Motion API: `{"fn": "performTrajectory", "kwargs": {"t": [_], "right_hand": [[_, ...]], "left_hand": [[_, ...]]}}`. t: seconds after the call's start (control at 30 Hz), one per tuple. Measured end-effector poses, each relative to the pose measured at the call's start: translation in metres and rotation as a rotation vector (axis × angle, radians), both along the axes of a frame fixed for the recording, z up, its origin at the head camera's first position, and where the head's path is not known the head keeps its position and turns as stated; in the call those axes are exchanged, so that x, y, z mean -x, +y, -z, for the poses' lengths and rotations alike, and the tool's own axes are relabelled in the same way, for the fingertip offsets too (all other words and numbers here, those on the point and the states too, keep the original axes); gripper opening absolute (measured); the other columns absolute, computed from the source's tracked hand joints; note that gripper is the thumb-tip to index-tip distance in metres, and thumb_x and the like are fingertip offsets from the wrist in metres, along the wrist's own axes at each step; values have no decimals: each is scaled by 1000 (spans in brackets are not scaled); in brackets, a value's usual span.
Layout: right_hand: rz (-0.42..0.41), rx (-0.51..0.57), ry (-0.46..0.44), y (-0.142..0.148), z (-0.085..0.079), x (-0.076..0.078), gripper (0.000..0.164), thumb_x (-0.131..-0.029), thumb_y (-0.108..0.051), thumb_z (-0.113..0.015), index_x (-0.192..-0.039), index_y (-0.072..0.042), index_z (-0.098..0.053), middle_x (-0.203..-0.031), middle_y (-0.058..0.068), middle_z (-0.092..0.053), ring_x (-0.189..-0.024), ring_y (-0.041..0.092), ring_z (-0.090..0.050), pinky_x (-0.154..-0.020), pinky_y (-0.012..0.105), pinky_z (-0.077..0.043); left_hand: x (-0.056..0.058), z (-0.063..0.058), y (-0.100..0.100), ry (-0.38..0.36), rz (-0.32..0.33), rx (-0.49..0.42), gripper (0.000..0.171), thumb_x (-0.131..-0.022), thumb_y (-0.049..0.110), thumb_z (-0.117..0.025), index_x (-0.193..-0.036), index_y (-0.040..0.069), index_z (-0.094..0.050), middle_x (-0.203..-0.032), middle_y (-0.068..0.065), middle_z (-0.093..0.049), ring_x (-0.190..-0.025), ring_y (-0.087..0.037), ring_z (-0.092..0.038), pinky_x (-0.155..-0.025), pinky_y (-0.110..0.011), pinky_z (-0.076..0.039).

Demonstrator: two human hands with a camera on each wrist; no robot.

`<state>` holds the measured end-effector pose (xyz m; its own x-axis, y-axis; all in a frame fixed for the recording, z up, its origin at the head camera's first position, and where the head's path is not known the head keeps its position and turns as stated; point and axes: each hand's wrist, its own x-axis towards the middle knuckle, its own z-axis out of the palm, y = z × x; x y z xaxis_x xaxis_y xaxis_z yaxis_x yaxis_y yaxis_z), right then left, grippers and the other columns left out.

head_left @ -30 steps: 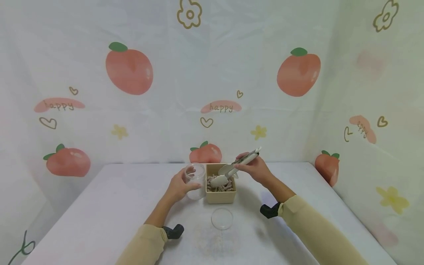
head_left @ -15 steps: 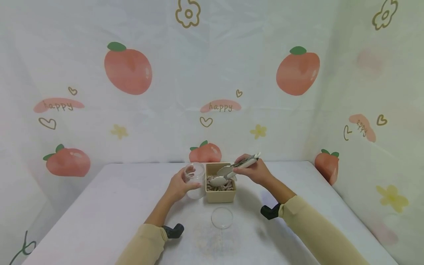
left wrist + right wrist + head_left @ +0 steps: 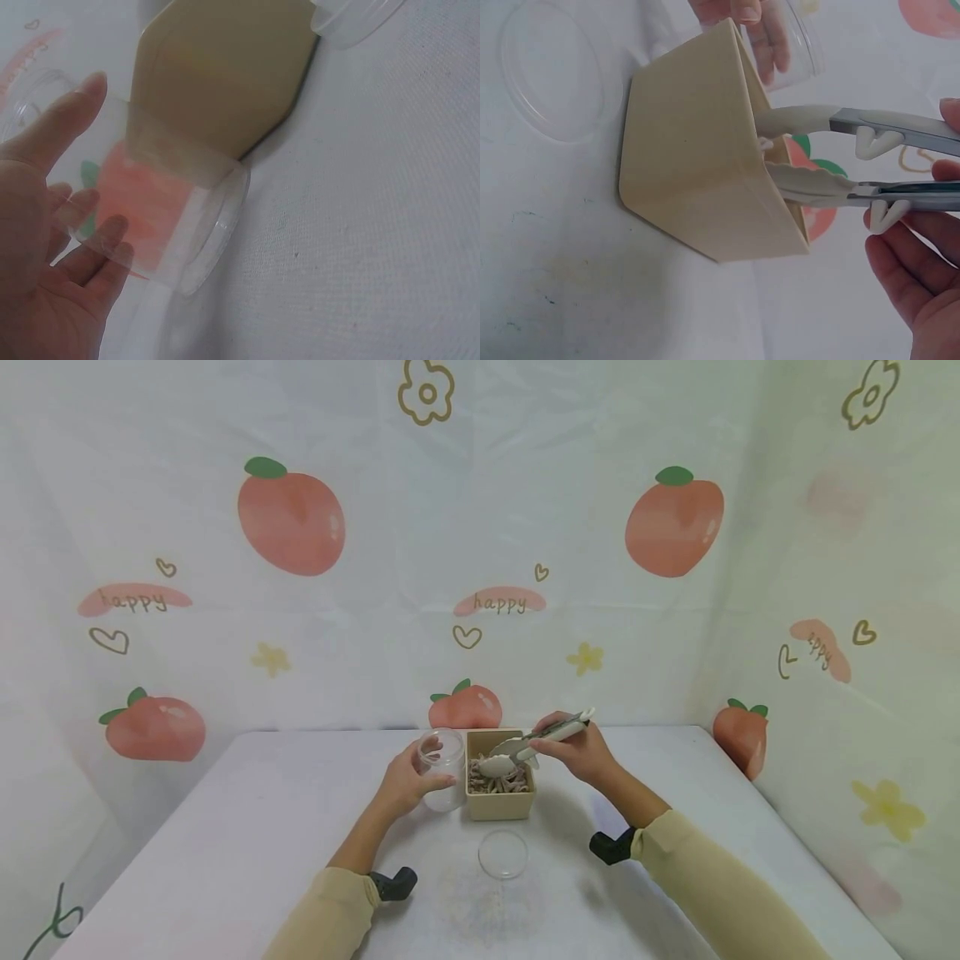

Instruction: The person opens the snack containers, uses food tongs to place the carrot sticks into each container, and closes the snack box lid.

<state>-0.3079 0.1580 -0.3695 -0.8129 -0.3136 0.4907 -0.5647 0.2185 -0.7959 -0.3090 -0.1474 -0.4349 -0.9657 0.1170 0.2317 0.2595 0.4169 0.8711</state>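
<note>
- Fruit-print cloth (image 3: 360,652) behind white bench (image 3: 300,827); tan box (image 3: 500,807) by far edge, shredded strips (image 3: 498,785) inside.
- Left hand (image 3: 401,785): fingers round clear jar (image 3: 447,768), beside box.
- Right hand (image 3: 577,750): fingers gripping tongs (image 3: 523,753), heads in box.

Left grip (image 3: 402,783) curled, right grip (image 3: 583,750) seemingly pinching

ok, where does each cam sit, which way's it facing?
Head: on the head, facing forward and down at box, jar and tongs; left hand, right hand and sleeves show.
Left wrist: on that wrist, facing jar and box; left hand shows.
Right wrist: on that wrist, facing box and tongs; right hand and part of the left show.
Wrist views share box, jar, lid, left hand.
</note>
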Motion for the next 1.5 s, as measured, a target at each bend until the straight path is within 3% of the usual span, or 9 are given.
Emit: {"fn": "performTrajectory", "kwargs": {"t": [0.3,0.63,1.5], "right_hand": [[31,26,-20,3,-6,-4,19,-84,1,-74,-98,10,-66,-90,19,-66,-72,15,-57,-63,25,-49],[22,46,-31,-1,-34,-26,21,-85,4,-71,-100,16,-62,-94,25,-65,-79,13,-61,-70,25,-51],[13,108,-10,-1,-29,-25,21,-84,7,-70,-100,18,-60,-94,28,-64,-78,10,-61,-69,22,-51]], "left_hand": [[0,-1,0,13,6,-3,71,-74,16,-86,-136,9,-52,-132,-8,-59,-124,-34,-50,-103,-50,-38],[-1,-2,0,-1,1,0,74,-74,19,-86,-138,8,-50,-133,-8,-59,-126,-34,-49,-104,-50,-38],[1,1,-2,10,-2,19,74,-73,22,-87,-137,9,-51,-133,-7,-59,-122,-33,-52,-101,-49,-40]]}}
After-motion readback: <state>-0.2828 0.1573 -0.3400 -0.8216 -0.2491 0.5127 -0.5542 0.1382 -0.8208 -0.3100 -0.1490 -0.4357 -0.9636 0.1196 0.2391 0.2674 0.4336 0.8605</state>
